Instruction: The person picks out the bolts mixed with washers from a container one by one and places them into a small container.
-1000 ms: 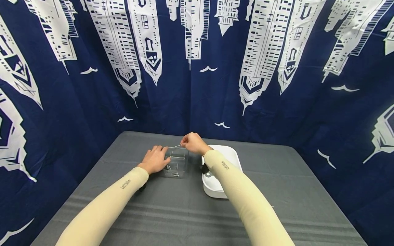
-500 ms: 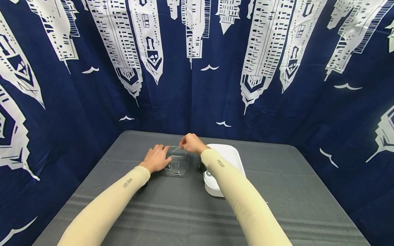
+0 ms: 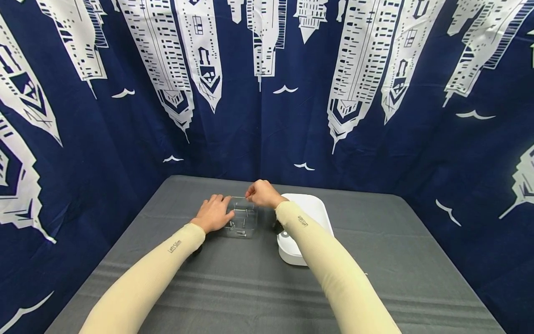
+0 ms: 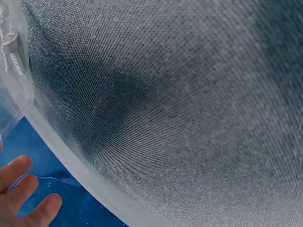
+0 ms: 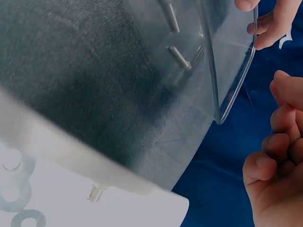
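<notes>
A clear plastic box (image 3: 246, 227) stands on the grey table, with several metal bolts (image 5: 180, 57) inside. My left hand (image 3: 212, 214) holds its left rear side; in the right wrist view the thumb and fingers lie on either side of the wall. Some left fingers (image 4: 23, 189) show apart from the box in the left wrist view. Over the right rear corner, my right hand (image 3: 263, 193) has curled fingers and seems to pinch a thin pale strip (image 3: 239, 197). The strip's kind is unclear, and the right wrist view does not show it.
Right of the clear box stands a white tray (image 3: 289, 255), partly under my right forearm. Flat washers (image 5: 28, 218) and a small metal piece (image 5: 96, 193) lie in it. A blue printed curtain (image 3: 258, 130) hangs behind the table (image 3: 233, 287).
The thin pale strip at my right fingertips tilted over the box's rear rim and now looks level. My right hand shifted slightly; the left hand stays on the box.
</notes>
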### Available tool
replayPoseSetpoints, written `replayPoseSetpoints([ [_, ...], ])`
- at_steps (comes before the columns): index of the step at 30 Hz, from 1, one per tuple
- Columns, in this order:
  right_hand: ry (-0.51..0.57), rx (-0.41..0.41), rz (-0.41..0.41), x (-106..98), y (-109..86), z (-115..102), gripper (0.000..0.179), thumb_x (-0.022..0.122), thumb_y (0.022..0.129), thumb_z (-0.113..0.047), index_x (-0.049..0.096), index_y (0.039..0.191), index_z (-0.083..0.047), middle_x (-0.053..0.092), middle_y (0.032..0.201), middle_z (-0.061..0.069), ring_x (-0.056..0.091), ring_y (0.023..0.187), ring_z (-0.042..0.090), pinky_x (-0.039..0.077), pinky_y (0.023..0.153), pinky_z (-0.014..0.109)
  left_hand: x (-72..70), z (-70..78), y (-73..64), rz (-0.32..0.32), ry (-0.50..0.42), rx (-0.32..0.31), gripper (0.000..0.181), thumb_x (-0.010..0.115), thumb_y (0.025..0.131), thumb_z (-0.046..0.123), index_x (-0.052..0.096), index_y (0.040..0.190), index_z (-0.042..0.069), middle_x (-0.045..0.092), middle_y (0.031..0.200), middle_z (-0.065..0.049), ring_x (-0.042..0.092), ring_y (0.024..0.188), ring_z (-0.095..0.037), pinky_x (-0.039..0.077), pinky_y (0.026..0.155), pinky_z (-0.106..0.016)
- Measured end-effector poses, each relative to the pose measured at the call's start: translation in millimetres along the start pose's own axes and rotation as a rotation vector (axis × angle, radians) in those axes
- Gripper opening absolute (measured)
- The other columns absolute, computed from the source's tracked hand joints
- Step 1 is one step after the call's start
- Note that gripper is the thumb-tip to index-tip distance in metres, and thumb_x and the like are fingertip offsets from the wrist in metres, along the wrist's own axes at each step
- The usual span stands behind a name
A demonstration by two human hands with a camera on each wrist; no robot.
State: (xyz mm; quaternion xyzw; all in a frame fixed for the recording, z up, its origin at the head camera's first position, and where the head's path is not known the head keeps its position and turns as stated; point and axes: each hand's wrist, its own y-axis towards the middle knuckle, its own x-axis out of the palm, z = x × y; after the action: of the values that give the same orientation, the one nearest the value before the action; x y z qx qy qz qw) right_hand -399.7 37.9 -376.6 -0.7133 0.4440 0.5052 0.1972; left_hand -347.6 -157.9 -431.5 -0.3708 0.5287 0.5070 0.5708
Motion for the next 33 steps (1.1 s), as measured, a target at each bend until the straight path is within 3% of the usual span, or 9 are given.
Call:
replayPoseSetpoints([
  [6,-0.003,0.013,-0.002,-5.7,-5.9,5.6,0.011,0.075,0.086,-0.014,0.080,0.094,-0.008,0.076,0.087,-0.003,0.063,0.078,0.012,0.051,0.077,0.027,-0.1,-0.1,0.6,-0.006,0.008,0.007,0.060,0.053,0.101,0.041,0.044,0.152,0.011,0.049,0.148,-0.018,0.039,0.141,-0.036,0.034,0.111,-0.060],
  [15,0.033,0.008,0.008,-14.8,-17.2,16.3,0.009,0.074,0.086,-0.013,0.080,0.092,-0.012,0.078,0.090,-0.003,0.065,0.083,0.011,0.052,0.079,0.028,-7.2,-0.1,1.8,0.009,0.062,0.044,0.059,0.057,0.099,0.040,0.048,0.149,0.008,0.051,0.146,-0.019,0.042,0.139,-0.037,0.037,0.108,-0.060],
  [20,0.066,0.010,0.014,-19.4,-24.7,21.5,0.010,0.073,0.086,-0.011,0.079,0.093,-0.008,0.078,0.088,0.000,0.064,0.080,0.012,0.051,0.076,0.028,-9.7,1.0,1.4,0.005,0.071,0.051,0.059,0.056,0.100,0.040,0.047,0.149,0.007,0.048,0.148,-0.020,0.040,0.141,-0.038,0.035,0.110,-0.060],
  [33,0.073,-0.018,0.057,-28.7,-39.7,38.7,0.014,0.071,0.083,-0.011,0.079,0.092,-0.004,0.077,0.082,-0.002,0.066,0.077,0.011,0.052,0.071,0.027,-9.4,15.4,8.4,0.045,0.071,0.083,0.058,0.056,0.100,0.040,0.050,0.147,0.006,0.048,0.149,-0.019,0.040,0.142,-0.037,0.035,0.112,-0.059],
])
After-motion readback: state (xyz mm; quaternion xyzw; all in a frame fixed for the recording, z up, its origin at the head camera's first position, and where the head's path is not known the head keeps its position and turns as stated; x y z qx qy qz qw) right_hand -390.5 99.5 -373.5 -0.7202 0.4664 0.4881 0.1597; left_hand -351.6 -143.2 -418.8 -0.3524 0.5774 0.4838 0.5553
